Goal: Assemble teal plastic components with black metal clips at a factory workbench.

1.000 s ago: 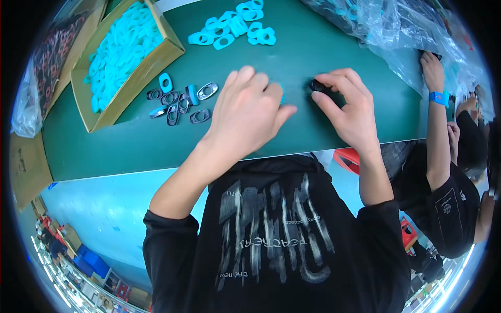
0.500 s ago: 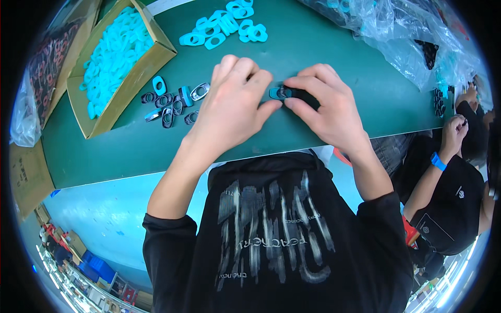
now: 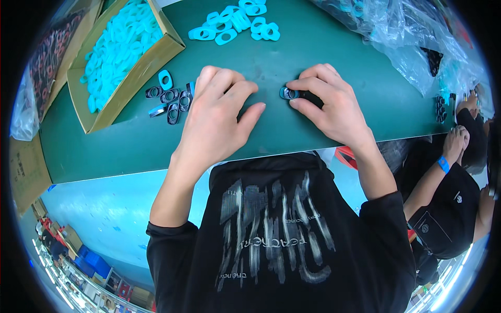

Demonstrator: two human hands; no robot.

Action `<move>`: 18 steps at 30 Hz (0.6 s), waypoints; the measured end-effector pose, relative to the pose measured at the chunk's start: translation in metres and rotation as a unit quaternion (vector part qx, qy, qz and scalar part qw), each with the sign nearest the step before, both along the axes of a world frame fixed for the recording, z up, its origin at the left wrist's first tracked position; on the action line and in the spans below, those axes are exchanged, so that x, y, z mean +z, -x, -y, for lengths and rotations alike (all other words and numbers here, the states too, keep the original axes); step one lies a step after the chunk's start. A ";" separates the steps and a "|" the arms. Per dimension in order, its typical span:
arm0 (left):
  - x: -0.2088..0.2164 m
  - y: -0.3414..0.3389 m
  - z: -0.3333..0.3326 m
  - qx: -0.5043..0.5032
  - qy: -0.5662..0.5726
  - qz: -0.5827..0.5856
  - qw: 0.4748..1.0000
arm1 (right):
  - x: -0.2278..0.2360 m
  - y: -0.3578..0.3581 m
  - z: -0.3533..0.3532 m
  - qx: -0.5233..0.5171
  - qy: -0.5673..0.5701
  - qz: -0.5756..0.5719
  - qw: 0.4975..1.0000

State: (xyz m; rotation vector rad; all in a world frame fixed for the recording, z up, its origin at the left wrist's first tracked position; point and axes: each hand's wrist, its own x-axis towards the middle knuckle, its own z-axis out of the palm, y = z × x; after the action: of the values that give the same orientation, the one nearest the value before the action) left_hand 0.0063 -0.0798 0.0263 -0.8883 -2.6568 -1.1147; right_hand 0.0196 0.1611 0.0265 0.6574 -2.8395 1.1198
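Between the thumb and fingers of my right hand point(image 3: 334, 107) is a small dark oblong piece with a blue rim point(image 3: 286, 93). Its far end is hidden under my fingers. My left hand point(image 3: 216, 109) hovers to the left of it, thumb and forefinger apart, with nothing visible between them. Beside that hand lies a loose group of black oval ring pieces point(image 3: 173, 113), some with blue parts, and partly covered by it. A single turquoise ring point(image 3: 165, 80) sits at the back of this group.
A cardboard box point(image 3: 156, 62) full of turquoise rings stands at the left. Several more turquoise rings point(image 3: 226, 36) lie at the back of the green table point(image 3: 250, 60). Clear plastic bags point(image 3: 402, 49) cover the back right. A co-worker's hands point(image 3: 457, 140) are at the right edge.
My left hand has drawn back to the left, away from the piece, and covers more of the black rings. My right hand still holds the piece. The view has shifted slightly.
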 end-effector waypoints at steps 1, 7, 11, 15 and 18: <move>0.000 0.000 0.000 0.000 -0.002 -0.002 1.000 | 0.000 0.000 0.001 -0.001 0.001 -0.007 1.000; -0.001 0.000 -0.004 0.001 -0.012 0.000 1.000 | -0.008 0.003 0.003 0.010 0.009 -0.028 1.000; -0.002 0.001 -0.011 -0.013 -0.018 0.000 1.000 | -0.006 -0.003 0.001 -0.030 -0.048 -0.035 0.998; -0.005 0.005 -0.030 -0.064 -0.012 -0.013 0.998 | -0.006 0.000 -0.003 -0.012 -0.059 -0.014 0.998; -0.016 0.003 -0.041 -0.090 -0.011 -0.025 0.996 | -0.003 0.005 -0.015 0.004 0.018 0.047 0.999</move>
State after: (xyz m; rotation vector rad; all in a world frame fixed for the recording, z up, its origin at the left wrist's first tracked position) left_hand 0.0030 -0.0390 0.0100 -1.1546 -2.5610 -1.1409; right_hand 0.0145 0.1766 0.0232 0.6298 -2.8882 1.2310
